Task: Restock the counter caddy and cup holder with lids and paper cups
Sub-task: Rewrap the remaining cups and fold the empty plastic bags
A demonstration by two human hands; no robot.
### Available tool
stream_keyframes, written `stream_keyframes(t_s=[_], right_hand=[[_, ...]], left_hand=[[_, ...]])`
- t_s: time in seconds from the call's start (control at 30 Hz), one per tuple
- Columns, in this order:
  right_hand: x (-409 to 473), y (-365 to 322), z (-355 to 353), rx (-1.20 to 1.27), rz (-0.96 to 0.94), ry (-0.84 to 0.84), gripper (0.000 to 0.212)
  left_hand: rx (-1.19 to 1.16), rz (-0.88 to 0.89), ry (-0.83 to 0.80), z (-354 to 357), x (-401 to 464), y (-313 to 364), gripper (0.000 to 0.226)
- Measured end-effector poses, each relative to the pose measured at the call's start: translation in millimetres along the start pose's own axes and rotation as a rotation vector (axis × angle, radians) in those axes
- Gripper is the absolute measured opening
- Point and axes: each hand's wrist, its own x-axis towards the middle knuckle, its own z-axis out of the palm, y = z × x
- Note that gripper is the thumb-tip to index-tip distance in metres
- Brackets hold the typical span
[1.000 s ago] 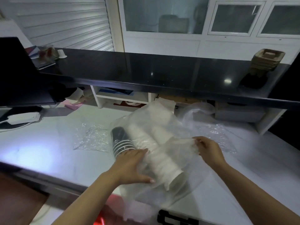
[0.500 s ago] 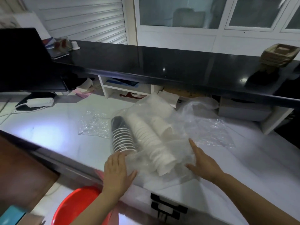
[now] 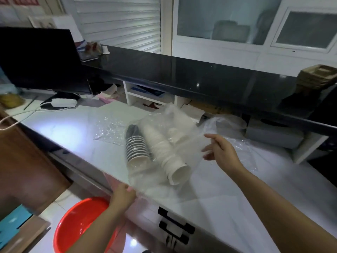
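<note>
A clear plastic bag (image 3: 160,185) lies on the white counter (image 3: 237,194) with stacks of paper cups on their sides inside it. One stack is dark-sleeved cups (image 3: 135,147); beside it lies a longer stack of white cups (image 3: 167,154), with a shorter white stack (image 3: 174,133) behind. My left hand (image 3: 123,196) pinches the bag's near corner at the counter edge. My right hand (image 3: 220,152) pinches the bag's right edge, lifted off the counter.
A raised black counter (image 3: 200,77) runs behind, with stacked brown trays (image 3: 318,76) at its right end and a dark monitor (image 3: 36,57) at left. A second loose plastic bag (image 3: 228,123) lies behind my right hand. A red basin (image 3: 80,223) sits on the floor below.
Both hands left the top of the bag. The left hand drew back to the counter edge holding the bag's corner; the right lifted its right edge. The view shifted left and down.
</note>
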Motion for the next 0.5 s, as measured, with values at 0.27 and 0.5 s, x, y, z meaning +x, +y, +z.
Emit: stream_keyframes(t_s=[0.27, 0.5], right_hand=[[16.1, -35.9, -8.5, -0.479, -0.169, -0.21, 0.029], [47.3, -84.0, 16.7, -0.257, -0.235, 0.285, 0.007]], left_hand=[[0.105, 0.291, 0.039, -40.9, -16.7, 101.0, 0.033], [0.209, 0.537, 0.096, -88.5, 5.6, 165.3, 0.057]])
